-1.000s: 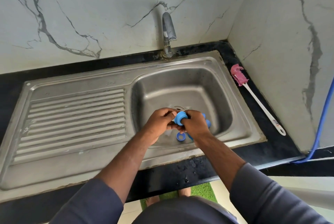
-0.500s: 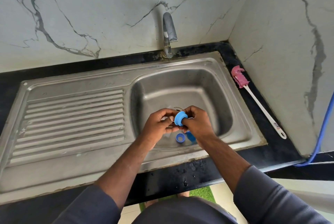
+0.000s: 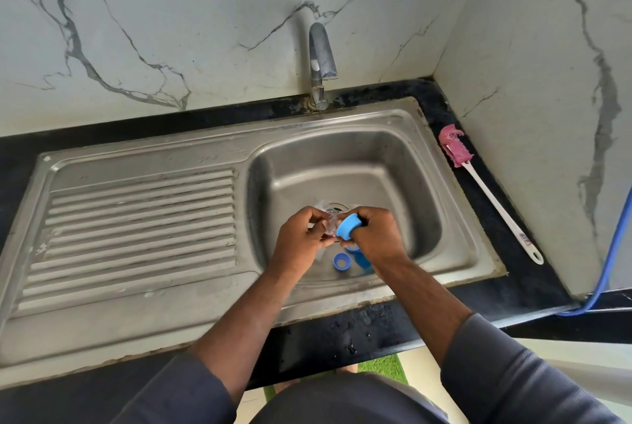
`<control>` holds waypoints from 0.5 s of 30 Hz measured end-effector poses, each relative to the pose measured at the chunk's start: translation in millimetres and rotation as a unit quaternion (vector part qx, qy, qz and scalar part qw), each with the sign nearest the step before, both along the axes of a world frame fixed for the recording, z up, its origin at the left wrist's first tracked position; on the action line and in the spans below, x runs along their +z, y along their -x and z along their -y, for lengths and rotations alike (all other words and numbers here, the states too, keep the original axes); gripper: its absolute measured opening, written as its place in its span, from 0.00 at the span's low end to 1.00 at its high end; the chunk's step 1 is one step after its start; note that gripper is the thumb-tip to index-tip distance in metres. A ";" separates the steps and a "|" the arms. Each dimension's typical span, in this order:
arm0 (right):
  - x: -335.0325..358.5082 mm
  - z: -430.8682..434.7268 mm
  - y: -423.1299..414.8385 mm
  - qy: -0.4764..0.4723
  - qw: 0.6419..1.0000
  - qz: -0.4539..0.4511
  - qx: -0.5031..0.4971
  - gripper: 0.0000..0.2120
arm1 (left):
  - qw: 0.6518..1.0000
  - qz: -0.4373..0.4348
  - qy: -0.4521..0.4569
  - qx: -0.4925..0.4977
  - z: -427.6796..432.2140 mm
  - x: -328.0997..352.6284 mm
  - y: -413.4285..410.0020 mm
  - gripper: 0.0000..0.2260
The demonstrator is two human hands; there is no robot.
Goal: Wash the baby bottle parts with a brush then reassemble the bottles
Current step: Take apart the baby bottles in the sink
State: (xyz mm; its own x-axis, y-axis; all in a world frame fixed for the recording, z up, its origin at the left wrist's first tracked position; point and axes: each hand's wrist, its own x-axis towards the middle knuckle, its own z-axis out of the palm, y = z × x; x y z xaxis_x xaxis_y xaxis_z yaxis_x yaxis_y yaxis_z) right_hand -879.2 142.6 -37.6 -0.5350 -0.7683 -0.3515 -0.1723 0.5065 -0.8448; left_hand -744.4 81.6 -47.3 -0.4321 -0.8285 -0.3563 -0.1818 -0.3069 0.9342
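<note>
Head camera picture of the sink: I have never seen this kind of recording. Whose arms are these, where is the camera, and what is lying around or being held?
There is no machine here. A person wears one wide-angle camera on the head, looking down, so the two arms reaching in from below are their own. The left hand pinches a small clear bottle part; its exact shape is hard to make out. The right hand grips a blue plastic screw ring right beside it. Both are held above the basin of a stainless steel sink. On the basin floor lie a second blue ring and another blue part, half hidden under the right hand. A pink-headed brush with a long white handle lies untouched on the black counter to the right.
</note>
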 end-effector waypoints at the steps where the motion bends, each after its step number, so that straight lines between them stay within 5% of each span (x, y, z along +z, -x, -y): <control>1: 1.7 -0.2 0.1 -0.001 1.000 -0.016 0.007 0.12 | 1.000 0.012 0.002 0.004 1.3 -0.7 0.4 0.04; 15: -1.7 1.8 -6.9 0.054 0.987 -0.117 0.093 0.18 | 0.992 -0.033 -0.105 0.067 4.6 0.3 -8.2 0.04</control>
